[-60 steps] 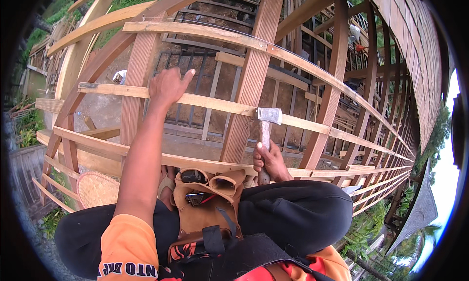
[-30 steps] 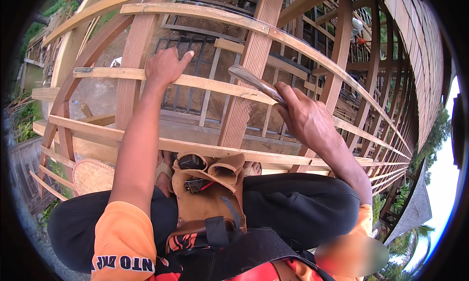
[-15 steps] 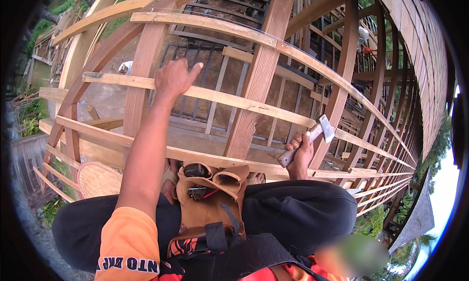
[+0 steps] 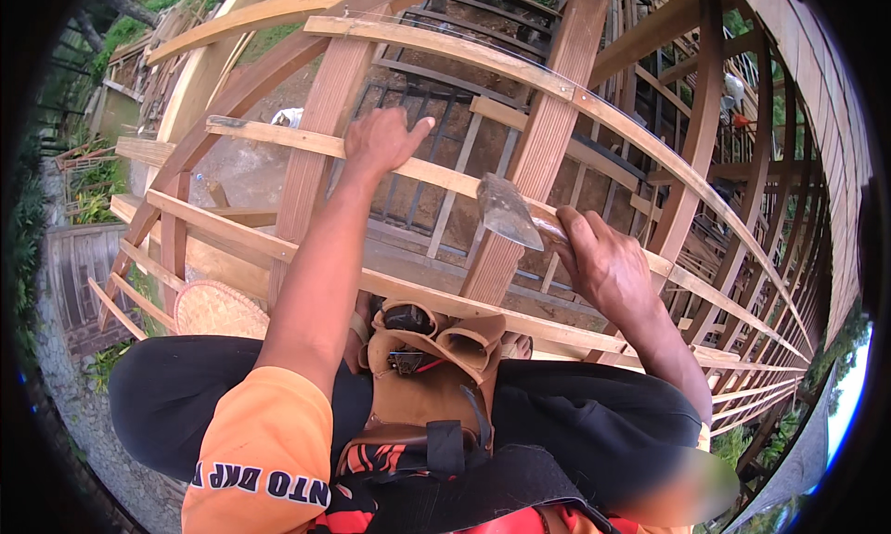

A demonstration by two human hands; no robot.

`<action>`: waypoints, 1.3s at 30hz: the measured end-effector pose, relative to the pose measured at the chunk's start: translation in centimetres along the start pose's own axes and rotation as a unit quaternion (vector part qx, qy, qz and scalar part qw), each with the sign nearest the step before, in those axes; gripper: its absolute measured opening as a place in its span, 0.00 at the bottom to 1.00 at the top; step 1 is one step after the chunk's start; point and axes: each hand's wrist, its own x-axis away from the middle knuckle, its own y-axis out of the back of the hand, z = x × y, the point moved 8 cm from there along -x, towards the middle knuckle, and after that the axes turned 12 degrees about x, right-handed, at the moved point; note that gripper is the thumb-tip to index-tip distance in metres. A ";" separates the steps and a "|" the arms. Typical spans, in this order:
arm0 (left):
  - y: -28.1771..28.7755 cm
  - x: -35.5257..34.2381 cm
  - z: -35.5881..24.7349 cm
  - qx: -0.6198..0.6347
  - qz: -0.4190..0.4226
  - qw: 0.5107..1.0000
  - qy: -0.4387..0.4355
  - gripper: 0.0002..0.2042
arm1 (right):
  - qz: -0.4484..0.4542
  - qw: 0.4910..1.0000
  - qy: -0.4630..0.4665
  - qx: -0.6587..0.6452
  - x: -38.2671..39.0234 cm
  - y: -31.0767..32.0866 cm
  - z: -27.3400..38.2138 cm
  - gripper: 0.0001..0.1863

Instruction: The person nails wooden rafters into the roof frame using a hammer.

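My left hand (image 4: pixel 385 141) is closed over a thin wooden batten (image 4: pixel 269 133), its thumb sticking out to the right; its fingertips are hidden under the hand. In my right hand (image 4: pixel 608 265) is a hatchet (image 4: pixel 508 213), gripped by its wooden handle. Its broad, worn metal head lies over the same batten, just left of the thick rafter (image 4: pixel 557 107) in my view. I cannot tell whether the blade touches the wood. Below both hands, a second batten (image 4: pixel 408 286) runs across in front of my knees.
A brown leather tool pouch (image 4: pixel 432 390) with tools in it hangs between my legs. More rafters and curved battens (image 4: pixel 445 47) form an open frame, with gaps down to the ground far below. Wooden shingles (image 4: pixel 807 61) cover the right side. A woven hat (image 4: pixel 220 311) is at the left.
My right hand has come up and left with the hatchet, from beside the lower batten to over the middle one. My left hand keeps its place on the batten; the whole view has shifted slightly.
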 end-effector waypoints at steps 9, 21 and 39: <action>1.0 1.2 0.6 0.006 0.009 1.000 0.004 0.30 | -0.053 0.735 -0.443 -0.511 16.6 -9.6 -13.9 0.17; 0.4 0.3 -0.7 0.004 -0.020 1.000 -0.013 0.28 | 0.059 0.854 -0.299 -0.422 3.2 -9.1 -4.5 0.15; 0.2 0.5 -0.8 0.002 -0.011 1.000 -0.017 0.28 | -0.152 0.601 -0.430 -0.657 13.8 -12.7 -10.1 0.13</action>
